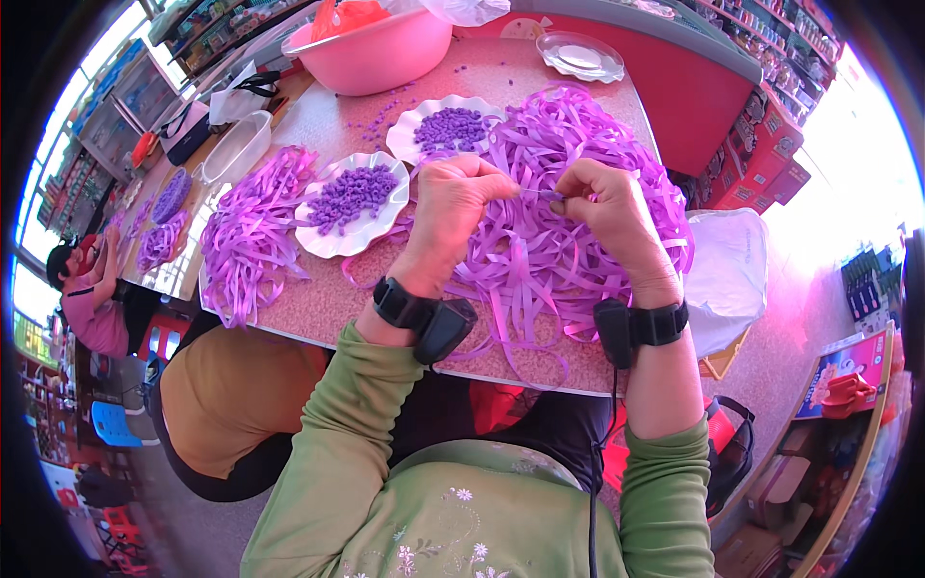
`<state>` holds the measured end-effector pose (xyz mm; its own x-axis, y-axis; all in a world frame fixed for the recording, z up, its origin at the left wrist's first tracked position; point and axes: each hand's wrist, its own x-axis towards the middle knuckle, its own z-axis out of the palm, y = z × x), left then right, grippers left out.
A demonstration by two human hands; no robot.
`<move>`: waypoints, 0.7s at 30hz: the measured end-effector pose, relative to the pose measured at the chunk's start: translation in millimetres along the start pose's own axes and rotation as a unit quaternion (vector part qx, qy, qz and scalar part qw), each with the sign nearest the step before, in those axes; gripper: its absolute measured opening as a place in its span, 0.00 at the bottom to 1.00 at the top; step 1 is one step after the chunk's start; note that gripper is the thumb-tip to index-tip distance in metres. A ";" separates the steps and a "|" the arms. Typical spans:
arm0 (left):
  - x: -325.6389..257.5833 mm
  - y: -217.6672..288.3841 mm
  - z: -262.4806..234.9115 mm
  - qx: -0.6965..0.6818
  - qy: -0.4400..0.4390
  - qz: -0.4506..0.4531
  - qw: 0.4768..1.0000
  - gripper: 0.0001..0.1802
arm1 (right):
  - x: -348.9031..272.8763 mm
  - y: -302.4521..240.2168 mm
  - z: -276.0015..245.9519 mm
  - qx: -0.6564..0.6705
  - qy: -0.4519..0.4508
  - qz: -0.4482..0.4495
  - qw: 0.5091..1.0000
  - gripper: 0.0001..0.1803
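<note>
Above the table, my left hand (458, 207) is closed in a pinch on a thin pale thread (533, 191). The thread runs across to my right hand (615, 212), whose thumb and fingers pinch its other end; something small and purple shows at those fingertips, too small to name. Under both hands spreads a big heap of purple ribbon (540, 255). Left of my left hand, a white wavy-edged plate (323, 241) carries purple beads (355, 196). A second such plate (403, 135) with more beads (450, 129) stands behind it.
A pink basin (376, 58) and a clear dish (581, 60) stand at the back. Another ribbon heap (255, 236) lies left. Loose beads (371, 120) dot the table. A seated person (231, 400) is close on my left; another (96, 299) sits farther off. A white bag (729, 279) hangs right.
</note>
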<state>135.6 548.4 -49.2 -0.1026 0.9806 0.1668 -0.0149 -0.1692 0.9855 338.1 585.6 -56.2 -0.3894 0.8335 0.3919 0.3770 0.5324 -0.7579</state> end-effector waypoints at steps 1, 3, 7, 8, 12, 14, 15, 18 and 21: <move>0.0 -0.2 0.3 -0.005 -0.007 -0.003 1.000 0.03 | -0.2 -0.9 1.2 -0.021 0.010 -0.022 0.999 0.07; 0.2 -1.5 0.0 -0.013 -0.009 -0.003 1.000 0.03 | -1.1 -6.6 3.6 -0.060 0.029 -0.049 0.997 0.07; -2.7 -3.3 7.8 -0.008 -0.018 -0.012 1.000 0.03 | -2.4 -18.1 10.6 -0.212 0.111 -0.164 0.957 0.08; -3.0 -2.4 7.6 -0.008 -0.018 -0.012 1.000 0.03 | -3.0 -19.6 10.8 -0.213 0.112 -0.164 0.957 0.08; -3.7 3.4 3.9 -0.040 -0.027 -0.059 0.997 0.03 | -2.7 -21.0 6.8 -0.048 0.056 -0.062 0.995 0.06; -1.9 3.4 0.1 -0.058 -0.032 -0.075 0.995 0.03 | -1.9 -18.3 2.7 -0.010 0.032 -0.037 0.999 0.06; 0.3 1.1 -2.7 -0.109 -0.050 -0.090 0.989 0.03 | -1.8 -16.3 0.9 0.035 0.022 -0.030 0.999 0.07; 1.5 0.4 -1.6 -0.177 -0.058 -0.100 0.977 0.03 | -2.4 -16.8 -1.5 0.096 0.008 -0.008 0.995 0.09; -0.9 7.1 0.9 -0.157 -0.056 -0.090 0.982 0.03 | -2.5 -15.7 -1.4 0.130 0.004 0.003 0.991 0.10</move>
<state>136.5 546.4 -42.3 0.0387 0.9992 0.0102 -0.3301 0.0031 0.9439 334.4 575.4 -44.5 -0.3808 0.8382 0.3905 0.1489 0.4724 -0.8687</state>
